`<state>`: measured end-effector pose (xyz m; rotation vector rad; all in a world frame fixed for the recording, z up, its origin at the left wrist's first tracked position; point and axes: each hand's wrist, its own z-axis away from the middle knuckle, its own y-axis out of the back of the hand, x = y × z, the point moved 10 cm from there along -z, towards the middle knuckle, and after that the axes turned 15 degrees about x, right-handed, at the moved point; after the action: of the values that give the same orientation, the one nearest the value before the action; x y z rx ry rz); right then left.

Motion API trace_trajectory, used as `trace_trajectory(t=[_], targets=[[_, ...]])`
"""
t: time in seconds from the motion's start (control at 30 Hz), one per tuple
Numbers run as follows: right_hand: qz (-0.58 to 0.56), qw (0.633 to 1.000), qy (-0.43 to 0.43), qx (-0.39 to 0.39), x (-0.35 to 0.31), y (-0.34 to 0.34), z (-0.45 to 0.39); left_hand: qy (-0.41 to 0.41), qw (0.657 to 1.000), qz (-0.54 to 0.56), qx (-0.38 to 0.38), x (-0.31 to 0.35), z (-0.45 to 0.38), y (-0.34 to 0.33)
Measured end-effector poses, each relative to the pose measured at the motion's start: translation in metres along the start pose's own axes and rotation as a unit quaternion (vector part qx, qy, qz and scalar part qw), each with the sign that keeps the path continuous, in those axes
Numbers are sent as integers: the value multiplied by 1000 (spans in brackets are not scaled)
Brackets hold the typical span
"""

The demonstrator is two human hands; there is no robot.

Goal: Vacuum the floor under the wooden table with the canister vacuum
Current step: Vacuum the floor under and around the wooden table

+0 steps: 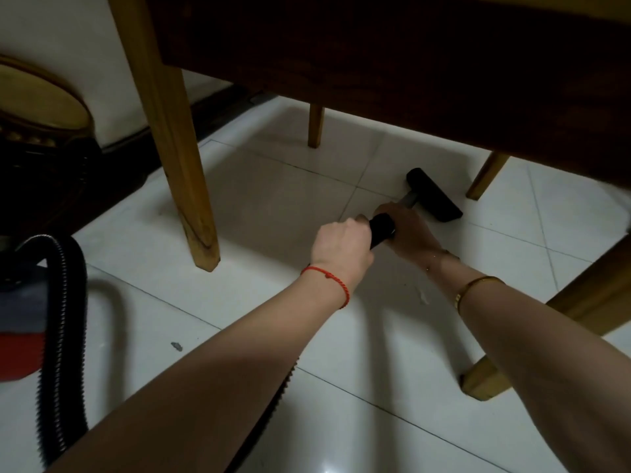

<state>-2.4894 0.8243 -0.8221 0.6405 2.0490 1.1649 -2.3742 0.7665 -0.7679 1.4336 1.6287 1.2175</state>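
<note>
Under the wooden surface (392, 52), whose dark, smooth apron fills the top of the view, a floor (273, 206) of glossy white square tiles with thin dark grout lines spreads out, shadowed beneath and bright with a glare spot near the bottom edge. Square pale-wood legs (177, 138) stand on the tiles, one close at the left, two further back. A white wall with a dark baseboard (218, 107) closes the room behind. At far left sits the canister vacuum (20, 322), its body grey above and red below, with a black ribbed hose (65, 302) looping over it. The black handle (381, 228) leads into a short grey metal tube to a flat, rectangular black floor nozzle (433, 194), which lies on the tiles under the surface near a back leg. Left hand (341, 244), a red string bracelet at its wrist, is wrapped tight round the handle; right hand (406, 230), a gold bangle on its forearm, grips just ahead of it. Small grey specks (176, 345) dot the nearer tiles.
</note>
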Motion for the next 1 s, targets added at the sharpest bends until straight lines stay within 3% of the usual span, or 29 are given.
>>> trace_trajectory(t=[0.17, 0.33, 0.6, 0.83, 1.0], targets=[[-34, 999, 9, -41, -50, -18, 3, 19, 1000, -18, 13, -37, 28, 23], [-70, 990, 114, -46, -129, -28, 17, 59, 998, -17, 20, -84, 69, 50], [-124, 968, 207, -67, -240, -38, 63, 114, 993, -27, 3, -145, 148, 92], [-182, 954, 218, -101, -310, -39, 96, 125, 990, -68, -17, -181, 197, 127], [-170, 956, 216, -102, -326, -44, 100, 128, 988, -78, -22, -191, 204, 138]])
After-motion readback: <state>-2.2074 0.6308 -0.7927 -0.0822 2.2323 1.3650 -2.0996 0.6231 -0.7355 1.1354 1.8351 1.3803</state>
